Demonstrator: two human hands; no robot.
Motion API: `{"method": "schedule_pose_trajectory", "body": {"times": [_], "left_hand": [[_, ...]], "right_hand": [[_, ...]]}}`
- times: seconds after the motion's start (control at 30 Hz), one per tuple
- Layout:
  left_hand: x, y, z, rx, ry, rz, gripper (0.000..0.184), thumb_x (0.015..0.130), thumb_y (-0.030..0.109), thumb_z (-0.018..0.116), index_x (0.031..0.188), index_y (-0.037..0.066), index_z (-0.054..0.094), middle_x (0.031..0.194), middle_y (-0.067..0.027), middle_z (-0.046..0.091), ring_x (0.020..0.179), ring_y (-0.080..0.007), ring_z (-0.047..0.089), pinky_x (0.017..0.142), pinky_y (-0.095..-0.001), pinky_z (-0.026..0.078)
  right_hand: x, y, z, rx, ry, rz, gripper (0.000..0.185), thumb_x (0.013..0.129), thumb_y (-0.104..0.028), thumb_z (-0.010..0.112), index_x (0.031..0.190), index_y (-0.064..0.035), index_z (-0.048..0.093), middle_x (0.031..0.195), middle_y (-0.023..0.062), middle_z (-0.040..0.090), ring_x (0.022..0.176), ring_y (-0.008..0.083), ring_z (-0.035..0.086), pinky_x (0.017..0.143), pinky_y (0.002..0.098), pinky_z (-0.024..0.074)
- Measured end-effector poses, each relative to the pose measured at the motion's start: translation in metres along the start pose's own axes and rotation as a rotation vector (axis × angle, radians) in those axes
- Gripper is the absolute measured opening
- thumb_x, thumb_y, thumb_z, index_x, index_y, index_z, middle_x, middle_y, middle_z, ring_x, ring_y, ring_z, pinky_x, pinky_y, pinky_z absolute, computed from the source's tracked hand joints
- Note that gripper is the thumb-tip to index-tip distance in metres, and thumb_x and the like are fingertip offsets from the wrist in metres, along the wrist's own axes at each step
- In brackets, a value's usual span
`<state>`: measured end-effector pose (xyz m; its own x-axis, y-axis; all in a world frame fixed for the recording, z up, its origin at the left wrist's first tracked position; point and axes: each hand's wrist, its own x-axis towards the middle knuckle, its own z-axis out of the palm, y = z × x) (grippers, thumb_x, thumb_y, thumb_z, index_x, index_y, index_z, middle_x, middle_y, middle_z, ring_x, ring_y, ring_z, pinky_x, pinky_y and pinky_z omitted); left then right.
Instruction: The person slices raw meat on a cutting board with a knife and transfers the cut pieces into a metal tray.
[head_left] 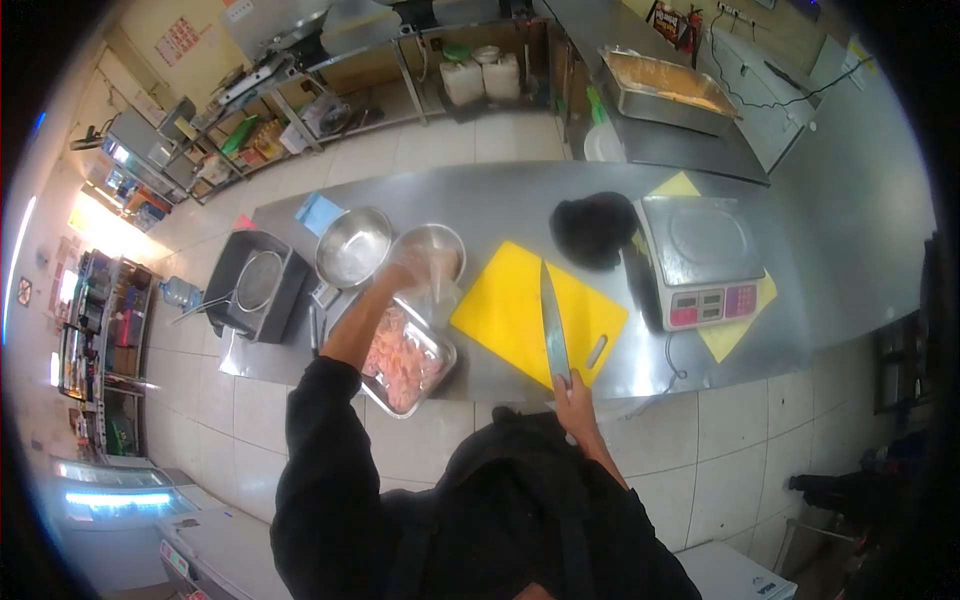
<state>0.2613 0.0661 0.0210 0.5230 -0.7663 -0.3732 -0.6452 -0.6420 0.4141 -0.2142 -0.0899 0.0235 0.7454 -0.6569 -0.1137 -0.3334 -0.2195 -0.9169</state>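
Where the right hand grips, the knife is hidden.

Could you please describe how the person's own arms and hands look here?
The left sleeve and right sleeve are black, with no markings that I can make out, and both end short of the wrists. Clear plastic surrounds the left hand, possibly a thin, loose glove; the right hand looks bare.
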Motion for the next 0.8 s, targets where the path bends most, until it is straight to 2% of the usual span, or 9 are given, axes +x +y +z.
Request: {"method": "schedule_pose_trajectory", "body": {"times": [0.2,0.4,0.47,0.6,0.67,0.7,0.73,0.77,0.8], "left_hand": [[-0.010,0.010,-0.023,-0.114,-0.011,-0.062,0.040,0.090,0.039,0.061,0.117,0.010,0.065,0.110,-0.0158,0.070,0.094,-0.0326,0.068,0.084,-0.0421,0.055],[-0.018,0.017,-0.047,-0.150,-0.001,-0.090,0.044,0.091,0.044,0.059,0.122,0.012,0.062,0.112,-0.0157,0.069,0.095,-0.0333,0.066,0.085,-0.0428,0.054],[-0.023,0.028,-0.059,-0.098,0.022,-0.083,0.046,0.092,0.045,0.059,0.124,0.013,0.061,0.113,-0.0157,0.068,0.095,-0.0336,0.066,0.086,-0.0430,0.053],[-0.054,0.064,-0.079,0.261,0.172,0.002,0.046,0.091,0.048,0.057,0.111,0.009,0.070,0.094,-0.0202,0.072,0.087,-0.0317,0.069,0.080,-0.0423,0.054],[-0.058,0.057,-0.076,0.304,0.154,-0.014,0.042,0.095,0.044,0.056,0.119,0.011,0.065,0.106,-0.0172,0.068,0.093,-0.0324,0.066,0.082,-0.0397,0.053],[-0.061,0.059,-0.079,0.349,0.138,-0.023,0.040,0.098,0.040,0.054,0.127,0.013,0.059,0.117,-0.0142,0.065,0.099,-0.0330,0.063,0.084,-0.0371,0.052],[-0.064,0.061,-0.083,0.350,0.136,-0.023,0.040,0.098,0.040,0.054,0.127,0.013,0.059,0.117,-0.0142,0.065,0.099,-0.0330,0.063,0.084,-0.0371,0.052],[-0.069,0.062,-0.088,0.195,0.118,0.107,0.040,0.099,0.039,0.054,0.129,0.013,0.059,0.121,-0.0126,0.063,0.103,-0.0298,0.062,0.086,-0.0356,0.052],[-0.076,0.070,-0.097,0.039,0.098,0.236,0.040,0.101,0.037,0.054,0.132,0.013,0.059,0.124,-0.0110,0.062,0.106,-0.0266,0.061,0.087,-0.0342,0.051]], "right_hand": [[0.005,-0.004,-0.007,-0.031,-0.011,-0.005,0.031,0.102,-0.026,0.053,0.098,0.0050,0.051,0.082,0.0287,0.066,0.080,0.0483,0.065,0.068,0.0470,0.0511],[0.008,0.000,-0.009,-0.030,0.029,0.044,0.035,0.102,-0.027,0.053,0.102,0.0075,0.051,0.091,0.0326,0.068,0.087,0.0501,0.066,0.073,0.0483,0.0520],[0.010,0.009,-0.011,-0.058,-0.049,0.116,0.051,0.102,-0.029,0.053,0.124,0.0167,0.051,0.108,0.0331,0.067,0.103,0.0409,0.067,0.086,0.0416,0.0517],[0.010,-0.002,-0.013,-0.042,-0.055,0.156,0.055,0.102,-0.029,0.054,0.129,0.0182,0.048,0.110,0.0326,0.067,0.105,0.0406,0.067,0.088,0.0408,0.0517],[0.010,-0.004,-0.014,-0.039,-0.055,0.163,0.056,0.102,-0.030,0.054,0.130,0.0183,0.047,0.112,0.0326,0.067,0.106,0.0404,0.066,0.090,0.0406,0.0514],[0.011,-0.003,-0.013,-0.038,-0.056,0.163,0.056,0.102,-0.030,0.054,0.130,0.0183,0.047,0.112,0.0326,0.067,0.106,0.0404,0.066,0.090,0.0406,0.0514],[0.011,-0.001,-0.012,-0.041,-0.020,0.108,0.045,0.102,-0.029,0.053,0.116,0.0136,0.050,0.105,0.0333,0.067,0.101,0.0461,0.065,0.084,0.0455,0.0511],[0.011,0.000,-0.011,-0.045,0.016,0.054,0.036,0.102,-0.027,0.053,0.103,0.0088,0.052,0.098,0.0339,0.067,0.096,0.0518,0.064,0.079,0.0505,0.0509],[0.011,-0.001,-0.011,-0.043,0.018,0.055,0.036,0.102,-0.027,0.053,0.103,0.0088,0.052,0.098,0.0339,0.067,0.096,0.0518,0.064,0.079,0.0505,0.0509]]}}
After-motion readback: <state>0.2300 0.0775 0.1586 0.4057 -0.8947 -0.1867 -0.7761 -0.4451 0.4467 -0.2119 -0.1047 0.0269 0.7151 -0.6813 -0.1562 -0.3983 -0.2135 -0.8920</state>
